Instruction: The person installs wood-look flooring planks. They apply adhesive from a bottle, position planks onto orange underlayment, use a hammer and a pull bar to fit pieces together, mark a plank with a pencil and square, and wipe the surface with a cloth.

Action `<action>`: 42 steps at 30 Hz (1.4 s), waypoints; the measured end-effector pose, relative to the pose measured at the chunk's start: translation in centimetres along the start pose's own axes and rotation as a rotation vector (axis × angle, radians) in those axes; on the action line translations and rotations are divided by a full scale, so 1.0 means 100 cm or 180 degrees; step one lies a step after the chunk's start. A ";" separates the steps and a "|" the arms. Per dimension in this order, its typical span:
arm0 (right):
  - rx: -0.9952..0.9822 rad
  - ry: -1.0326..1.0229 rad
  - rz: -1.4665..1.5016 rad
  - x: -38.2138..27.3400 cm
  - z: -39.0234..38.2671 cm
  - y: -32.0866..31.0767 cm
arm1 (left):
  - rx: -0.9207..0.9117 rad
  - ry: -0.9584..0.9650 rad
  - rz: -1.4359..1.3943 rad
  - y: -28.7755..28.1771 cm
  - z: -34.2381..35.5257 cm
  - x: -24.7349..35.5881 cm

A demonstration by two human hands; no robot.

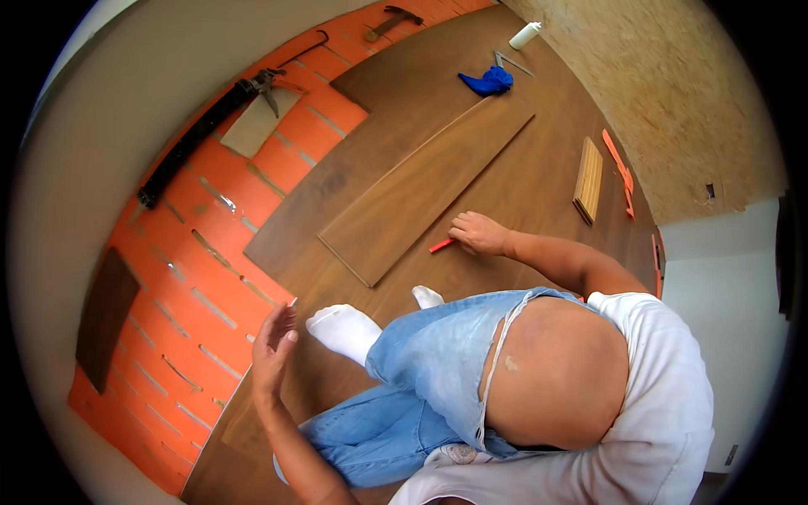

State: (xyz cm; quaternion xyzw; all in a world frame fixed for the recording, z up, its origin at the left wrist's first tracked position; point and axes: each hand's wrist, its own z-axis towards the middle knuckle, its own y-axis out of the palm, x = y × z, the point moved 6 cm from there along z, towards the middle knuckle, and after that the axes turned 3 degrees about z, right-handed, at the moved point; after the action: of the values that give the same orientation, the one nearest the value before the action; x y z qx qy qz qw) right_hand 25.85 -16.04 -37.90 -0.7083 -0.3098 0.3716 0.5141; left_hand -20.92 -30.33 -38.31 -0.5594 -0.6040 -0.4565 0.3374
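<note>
My right hand point(481, 233) rests low over the brown floorboards, its fingers closed around a red pencil point(441, 245) whose end sticks out to the left. Just beyond that pencil, a loose wood plank point(429, 189) lies on top of the fitted boards. My left hand point(273, 347) is at the boards' edge, beside the orange underlay point(181, 286). Its fingers are loosely bent, with the thumb apart, and I see nothing held in it. A tiny white spot shows at its fingertips, too small to identify.
On the underlay lie a black caulking gun point(202, 130), a beige flat piece point(259, 122), a hammer point(394, 23), a pry bar point(305, 49) and a dark board offcut point(108, 320). A blue cloth point(488, 82), white bottle point(525, 34), metal square point(513, 64) and wood block point(587, 181) sit on the boards.
</note>
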 end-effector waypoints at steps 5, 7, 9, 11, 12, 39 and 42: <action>0.0271 0.0527 0.0104 0.032 -0.023 -0.002 | -0.0030 -0.0080 0.0286 0.024 0.007 -0.002; 0.0654 0.0663 0.0040 0.049 -0.028 -0.023 | 0.0075 -0.0063 0.0509 0.021 0.008 -0.002; 0.0803 0.1076 0.0050 0.060 -0.035 -0.028 | -0.0050 -0.0010 0.1200 0.019 -0.007 0.019; 0.1079 0.1679 0.0183 0.077 -0.070 -0.005 | -0.0233 -0.0133 0.1870 0.041 -0.022 0.057; 0.1055 0.1793 0.0420 0.086 -0.096 0.015 | -0.0515 -0.0176 0.2157 0.055 -0.025 0.082; 0.2768 0.2138 0.0886 0.125 -0.251 0.060 | 0.0739 -0.1087 0.3535 0.147 -0.075 0.228; 0.2929 0.3012 0.2010 0.166 -0.240 0.104 | 0.0197 -0.0828 0.3485 0.163 0.018 0.157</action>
State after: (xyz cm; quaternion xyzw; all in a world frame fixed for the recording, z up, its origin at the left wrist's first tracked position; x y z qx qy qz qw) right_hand 55.52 -17.29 -46.63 -0.5609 0.3520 0.2488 0.7068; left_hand -6.96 -23.57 -21.69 -0.8327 -0.2754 -0.1242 0.4641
